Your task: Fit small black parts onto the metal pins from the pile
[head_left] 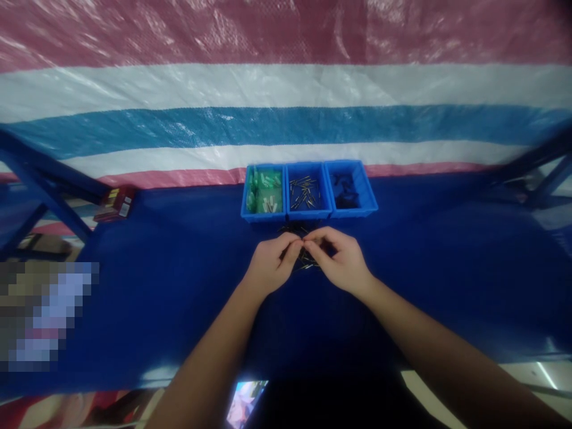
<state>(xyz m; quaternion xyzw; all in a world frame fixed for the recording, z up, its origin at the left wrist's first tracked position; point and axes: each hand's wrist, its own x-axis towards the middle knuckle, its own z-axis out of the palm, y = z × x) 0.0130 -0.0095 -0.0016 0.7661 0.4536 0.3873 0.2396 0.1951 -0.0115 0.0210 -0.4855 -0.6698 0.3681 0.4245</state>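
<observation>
My left hand [274,259] and my right hand [342,259] meet fingertip to fingertip over the blue table, each in a pinch. What they hold between the fingertips is too small to make out. Beneath and behind them lies a loose pile of thin dark and brass-coloured pieces [307,260]. Just beyond stand three joined blue bins: the left bin [263,218] holds green bags and small pale pieces, the middle bin [309,213] holds thin metal pieces, and the right bin [355,212] holds dark pieces.
A dark red box [117,202] sits at the table's [179,286] back left, beside a blue metal frame [67,196]. A striped sheet [286,86] hangs behind the table. A lit screen [245,404] shows at the near edge, below my left forearm.
</observation>
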